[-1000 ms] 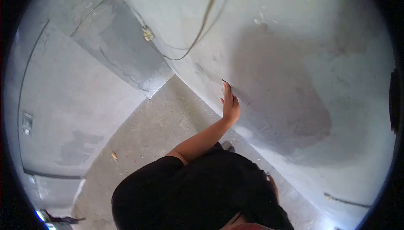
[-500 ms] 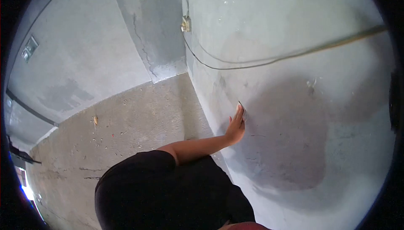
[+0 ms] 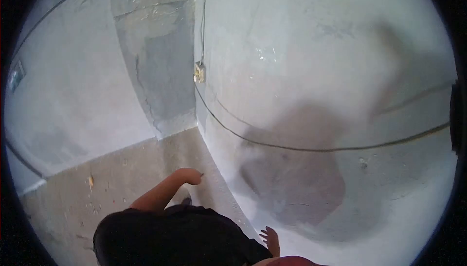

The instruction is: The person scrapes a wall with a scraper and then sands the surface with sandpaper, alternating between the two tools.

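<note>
Nearest the camera we see our black short-sleeved shirt (image 3: 170, 234) filling the bottom edge. Our right hand (image 3: 270, 239) sits low at bottom centre, fingers spread and empty, just beside the base of the pale grey plastered wall (image 3: 301, 62); whether it touches the wall we cannot tell. Our left hand (image 3: 190, 175) is raised off the wall over the bare concrete floor (image 3: 121, 168), fingers curled; it looks to pinch a small dark object, too blurred to confirm. Beyond, a darker damp patch of grey plaster (image 3: 296, 178) on the wall. A thin black cable (image 3: 311, 148) runs across it up to a small yellowish junction box (image 3: 199, 72) at the corner.
</note>
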Motion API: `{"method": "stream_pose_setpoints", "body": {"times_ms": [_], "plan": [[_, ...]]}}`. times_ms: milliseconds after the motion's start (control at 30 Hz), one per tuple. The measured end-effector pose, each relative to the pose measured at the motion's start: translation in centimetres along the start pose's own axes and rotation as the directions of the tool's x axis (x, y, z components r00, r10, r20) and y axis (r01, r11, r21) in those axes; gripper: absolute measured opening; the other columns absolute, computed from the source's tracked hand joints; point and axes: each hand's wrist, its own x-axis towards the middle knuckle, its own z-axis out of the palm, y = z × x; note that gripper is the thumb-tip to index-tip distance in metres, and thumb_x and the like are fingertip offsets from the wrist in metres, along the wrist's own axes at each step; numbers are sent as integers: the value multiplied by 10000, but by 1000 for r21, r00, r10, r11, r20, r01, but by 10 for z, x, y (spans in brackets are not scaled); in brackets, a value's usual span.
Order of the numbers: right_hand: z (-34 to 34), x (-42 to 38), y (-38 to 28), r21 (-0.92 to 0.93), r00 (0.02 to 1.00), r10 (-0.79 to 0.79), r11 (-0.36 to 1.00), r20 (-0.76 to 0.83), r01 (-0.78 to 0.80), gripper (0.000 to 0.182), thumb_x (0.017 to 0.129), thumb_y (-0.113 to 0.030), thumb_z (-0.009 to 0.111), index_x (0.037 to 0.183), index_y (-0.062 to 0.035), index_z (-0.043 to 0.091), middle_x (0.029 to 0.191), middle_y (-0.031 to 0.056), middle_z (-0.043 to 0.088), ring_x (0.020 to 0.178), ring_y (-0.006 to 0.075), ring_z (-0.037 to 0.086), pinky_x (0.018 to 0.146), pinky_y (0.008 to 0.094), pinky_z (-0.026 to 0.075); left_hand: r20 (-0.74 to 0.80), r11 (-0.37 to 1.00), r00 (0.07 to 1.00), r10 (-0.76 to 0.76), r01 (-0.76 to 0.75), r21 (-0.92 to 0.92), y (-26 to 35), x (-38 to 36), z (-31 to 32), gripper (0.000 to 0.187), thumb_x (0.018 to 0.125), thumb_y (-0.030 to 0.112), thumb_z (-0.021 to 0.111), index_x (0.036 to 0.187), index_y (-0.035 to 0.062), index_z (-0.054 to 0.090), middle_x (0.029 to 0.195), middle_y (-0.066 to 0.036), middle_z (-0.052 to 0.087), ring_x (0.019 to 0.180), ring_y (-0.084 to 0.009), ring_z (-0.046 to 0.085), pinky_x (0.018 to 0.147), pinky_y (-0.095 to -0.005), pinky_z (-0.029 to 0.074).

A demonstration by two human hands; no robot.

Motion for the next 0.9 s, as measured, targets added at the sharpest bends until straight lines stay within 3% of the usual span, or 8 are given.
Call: {"method": "stream_pose_setpoints", "body": {"times_ms": [233, 300, 367, 433, 467, 533, 767, 900], "plan": [[216, -28, -104, 107, 956, -264, 962, 126, 252, 432, 948, -318, 532, 1338, -143, 470, 1168, 88, 641, 1021, 235, 632, 859, 440, 414, -564, 737, 824, 52, -413, -535, -74, -75, -111, 411, 973, 283, 512, 1194, -57, 579, 1150, -130, 658, 1034, -248, 615, 927, -367, 453], [286, -55, -167, -97, 819, -392, 878, 419, 469, 447, 961, -236, 542, 1361, -67, 439, 1254, 109, 587, 1027, 255, 623, 925, 392, 443, -585, 142, 808, -64, -573, -807, -76, -81, -119, 394, 965, 250, 524, 1250, -21, 550, 1149, -122, 645, 1065, -250, 594, 975, -363, 420], [353, -99, -228, -239, 839, -296, 868, 456, 436, 473, 941, -140, 577, 1366, -5, 420, 1356, 131, 496, 1120, 266, 578, 1002, 373, 427, -579, 6, 815, -10, -579, -815, -74, -93, -119, 438, 959, 276, 555, 1289, -9, 510, 1205, -123, 615, 1096, -254, 583, 978, -378, 421], [402, -149, -270, -72, 725, -435, 831, 534, 552, 508, 898, -115, 642, 1356, -18, 443, 1420, 132, 425, 1242, 258, 486, 1038, 394, 393, -510, -555, 840, 188, -338, -760, -61, -104, -121, 524, 939, 306, 594, 1333, -7, 448, 1263, -125, 574, 1135, -253, 562, 976, -398, 428], [422, -166, -282, -55, 734, -453, 832, 506, 552, 508, 898, -115, 642, 1356, -18, 443, 1420, 132, 425, 1242, 258, 486, 1038, 394, 393, -497, -553, 830, 254, -297, -778, -59, -108, -118, 521, 960, 321, 550, 1352, 2, 426, 1313, -119, 538, 1198, -241, 520, 1000, -399, 407], [457, -183, -302, -171, 318, -878, 273, 359, 947, 470, 891, -107, 647, 1330, -44, 490, 1440, 152, 408, 1330, 286, 393, 1072, 405, 352, -337, -508, 868, 364, -119, -853, -58, -109, -110, 491, 986, 356, 490, 1366, 52, 424, 1339, -74, 525, 1231, -214, 493, 1007, -398, 392], [464, -176, -353, -440, 409, -888, 287, 212, 851, 340, 895, -118, 618, 1230, -79, 578, 1308, 170, 551, 1212, 304, 540, 1128, 493, 244, -29, -326, 903, 429, 125, -937, -57, -62, -129, 400, 985, 393, 484, 1261, 105, 500, 1164, -46, 580, 1073, -191, 538, 926, -362, 402], [454, -164, -401, -487, 472, -874, 363, 117, 794, 312, 892, -126, 606, 1201, -94, 581, 1147, 133, 649, 1066, 278, 632, 1121, 571, 212, -296, 72, 930, 216, -318, -945, -59, -45, -184, 515, 943, 371, 552, 1350, 88, 412, 1243, -82, 531, 1147, -221, 494, 953, -383, 382]]}}
